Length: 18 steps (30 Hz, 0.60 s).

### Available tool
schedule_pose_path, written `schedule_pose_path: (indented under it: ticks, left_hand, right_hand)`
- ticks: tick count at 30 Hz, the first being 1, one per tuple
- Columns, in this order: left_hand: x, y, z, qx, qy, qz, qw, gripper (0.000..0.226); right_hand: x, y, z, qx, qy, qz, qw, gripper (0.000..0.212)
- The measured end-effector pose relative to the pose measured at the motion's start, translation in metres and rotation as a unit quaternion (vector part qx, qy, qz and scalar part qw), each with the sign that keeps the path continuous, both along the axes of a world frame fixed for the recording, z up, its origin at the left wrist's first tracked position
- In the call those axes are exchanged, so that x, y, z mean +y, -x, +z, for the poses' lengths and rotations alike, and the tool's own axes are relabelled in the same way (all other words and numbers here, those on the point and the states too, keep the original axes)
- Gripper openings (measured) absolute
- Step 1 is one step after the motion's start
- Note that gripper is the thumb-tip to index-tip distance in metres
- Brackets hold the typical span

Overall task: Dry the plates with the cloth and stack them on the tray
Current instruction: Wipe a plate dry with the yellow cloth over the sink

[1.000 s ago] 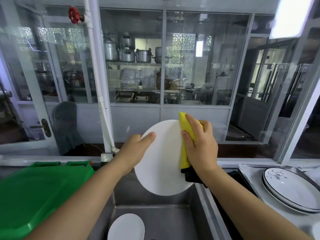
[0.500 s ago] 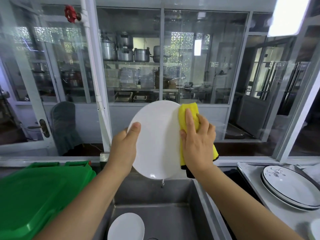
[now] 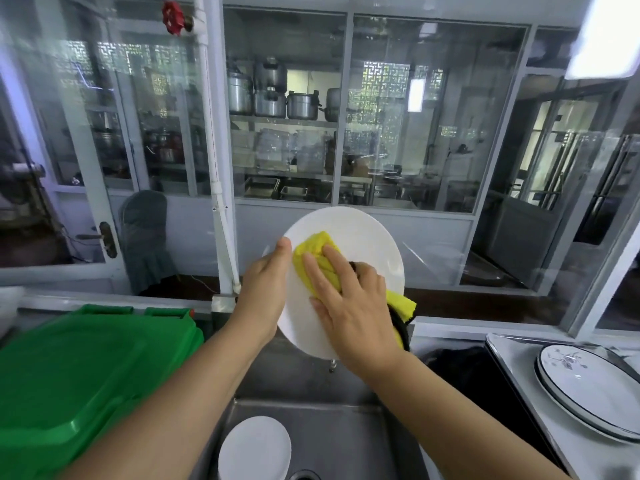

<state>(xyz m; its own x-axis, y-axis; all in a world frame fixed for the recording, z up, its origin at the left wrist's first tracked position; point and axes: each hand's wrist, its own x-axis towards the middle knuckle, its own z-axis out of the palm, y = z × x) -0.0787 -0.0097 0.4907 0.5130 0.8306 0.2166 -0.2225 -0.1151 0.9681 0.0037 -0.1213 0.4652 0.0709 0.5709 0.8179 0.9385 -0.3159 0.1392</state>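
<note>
At the centre of the frame the left hand [image 3: 265, 292] has its grip on the left edge of a white plate [image 3: 360, 237], thumb lying up along the near face and the other fingers hidden behind the rim. The plate stands nearly upright, its face turned toward the camera, above a steel sink [image 3: 311, 393]. The right hand [image 3: 349, 306] presses a yellow cloth [image 3: 313, 251] flat against the middle of that face; its fingers lie fairly straight and spread over the fabric, so this grip pushes rather than pinches. The cloth bunches under the fingertips, and a yellow fold with a dark edge hangs out past the right side of the hand, over the plate's lower right rim.

Low in the frame, inside the sink, another white plate [image 3: 254, 448] leans near the drain. At the lower left sits a green plastic lid [image 3: 86, 375]. At the lower right, a metal tray [image 3: 512, 362] on the surface carries stacked plates [image 3: 588, 389] with dark rims and a grey sprig pattern. Behind the glass partition across the upper frame, metal pots [image 3: 273, 95] stand on a shelf.
</note>
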Motion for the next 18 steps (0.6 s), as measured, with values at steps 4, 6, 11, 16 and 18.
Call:
schedule_pose_path:
  ticks: [4,6,11,16,18]
  left_hand:
    - [0.011,0.005,0.002,-0.019,0.021,0.005,1.0,0.043]
    - [0.014,0.009,0.003,-0.011,0.009,-0.004,1.0,0.041]
    - [0.018,0.017,0.001,0.035,-0.04,-0.012,0.999,0.046]
    - [0.013,0.017,-0.01,0.098,-0.088,-0.027,0.991,0.051]
    - [0.012,0.017,-0.009,0.08,-0.075,-0.018,0.994,0.049]
  right_hand:
    - [-0.006,-0.012,-0.021,-0.099,0.045,0.041,0.993,0.058]
    - [-0.014,-0.026,-0.025,-0.132,0.069,0.047,0.988,0.066]
    - [-0.027,-0.059,-0.011,-0.139,0.059,0.004,0.989,0.062]
    - [-0.024,-0.075,0.032,-0.17,0.05,-0.057,0.983,0.069]
    - [-0.023,-0.075,0.044,-0.176,0.045,-0.072,0.981,0.068]
